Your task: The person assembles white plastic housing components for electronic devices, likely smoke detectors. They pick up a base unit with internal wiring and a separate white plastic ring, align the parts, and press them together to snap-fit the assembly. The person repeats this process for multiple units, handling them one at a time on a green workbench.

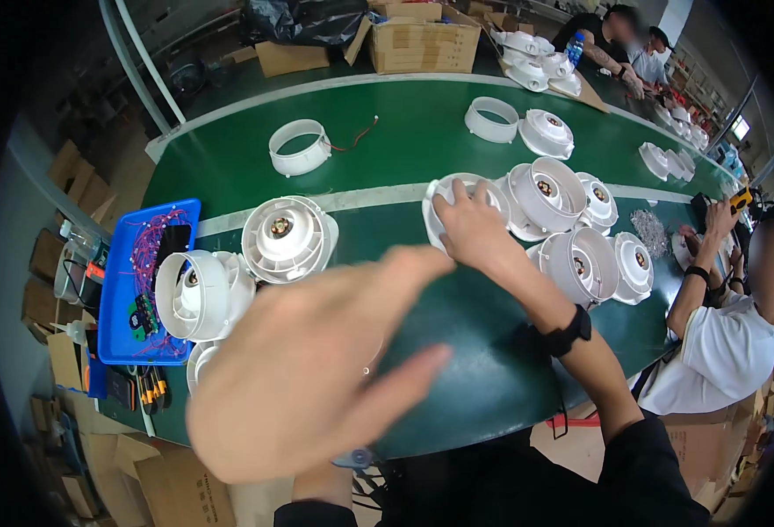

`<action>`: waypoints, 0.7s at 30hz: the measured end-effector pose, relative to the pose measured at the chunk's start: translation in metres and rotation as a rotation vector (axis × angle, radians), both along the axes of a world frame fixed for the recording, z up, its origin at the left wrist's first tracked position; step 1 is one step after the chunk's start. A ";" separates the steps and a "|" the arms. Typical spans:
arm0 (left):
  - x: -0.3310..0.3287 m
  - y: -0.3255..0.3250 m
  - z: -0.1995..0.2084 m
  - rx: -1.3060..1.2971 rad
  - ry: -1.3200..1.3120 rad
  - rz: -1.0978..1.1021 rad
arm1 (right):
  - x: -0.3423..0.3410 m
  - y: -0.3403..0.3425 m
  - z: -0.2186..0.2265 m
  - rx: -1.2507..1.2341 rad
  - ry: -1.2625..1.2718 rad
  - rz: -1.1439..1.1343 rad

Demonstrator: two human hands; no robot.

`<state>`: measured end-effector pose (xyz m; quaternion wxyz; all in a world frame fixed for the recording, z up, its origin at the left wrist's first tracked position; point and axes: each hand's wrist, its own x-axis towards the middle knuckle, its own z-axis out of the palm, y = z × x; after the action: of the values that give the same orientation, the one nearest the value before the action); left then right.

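My left hand is raised close to the camera and blurred. Its thumb stands apart from the other fingers, and nothing shows in it. It hides part of the table and some white parts at the left. My right hand reaches forward, its bent fingers gripping a white round plastic housing that lies on the green table. Right of that hand, several white housings with copper-coloured motor cores stand close together, among them a tall ring-topped one. Another housing with a core lies beyond my left hand.
A blue tray with wires and circuit boards sits at the left, beside a ring-topped housing. White rings stand farther back, one near a red wire. A cardboard box is at the far side. A co-worker sits at the right.
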<state>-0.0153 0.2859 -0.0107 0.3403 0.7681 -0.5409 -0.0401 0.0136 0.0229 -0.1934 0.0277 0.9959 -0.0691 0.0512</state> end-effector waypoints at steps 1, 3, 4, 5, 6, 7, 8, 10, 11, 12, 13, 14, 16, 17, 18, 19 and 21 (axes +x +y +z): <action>-0.004 -0.003 0.001 0.034 -0.023 -0.036 | 0.016 0.006 0.005 0.008 0.004 0.020; -0.011 -0.010 0.000 0.058 -0.055 -0.111 | 0.049 0.019 0.013 0.027 0.012 0.061; -0.014 -0.017 -0.004 0.039 -0.062 -0.165 | 0.063 0.022 0.014 0.048 0.002 0.051; -0.014 -0.024 -0.008 0.022 -0.068 -0.218 | 0.081 0.023 0.014 0.053 -0.009 0.040; -0.016 -0.024 -0.008 0.069 -0.039 -0.241 | 0.106 0.035 0.010 0.071 -0.024 0.058; -0.019 -0.024 -0.006 0.090 -0.052 -0.200 | 0.130 0.043 0.007 0.085 -0.038 0.068; -0.021 -0.030 -0.005 0.097 -0.064 -0.196 | 0.150 0.033 -0.003 0.097 -0.099 0.086; -0.020 -0.034 -0.006 0.114 -0.079 -0.168 | 0.188 0.020 -0.023 0.135 -0.216 0.139; -0.016 -0.033 -0.007 0.123 -0.084 -0.112 | 0.200 0.025 -0.023 0.214 -0.214 0.204; -0.014 -0.034 -0.008 0.130 -0.089 -0.071 | 0.211 0.025 -0.023 0.336 -0.244 0.324; -0.012 -0.037 -0.008 0.126 -0.090 -0.057 | 0.211 0.016 -0.022 0.446 -0.272 0.417; -0.010 -0.039 -0.009 0.097 -0.062 -0.051 | 0.211 0.014 -0.025 0.466 -0.342 0.398; -0.006 -0.043 -0.005 0.145 -0.007 -0.058 | 0.204 0.014 -0.016 0.516 -0.443 0.399; -0.010 -0.031 0.005 0.185 0.011 0.000 | 0.201 0.043 0.000 0.574 -0.474 0.477; -0.009 -0.027 0.004 0.154 0.021 0.019 | 0.184 0.054 0.009 0.649 -0.474 0.510; -0.010 -0.028 0.005 0.153 0.025 0.027 | 0.159 0.057 0.020 0.719 -0.477 0.526; -0.016 -0.037 0.007 0.154 0.029 0.023 | 0.097 0.046 0.045 0.679 -0.367 0.471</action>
<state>-0.0316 0.2485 -0.0041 0.2887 0.7976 -0.5222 -0.0887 0.1104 0.0690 -0.1481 -0.3258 0.9115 0.1428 0.2064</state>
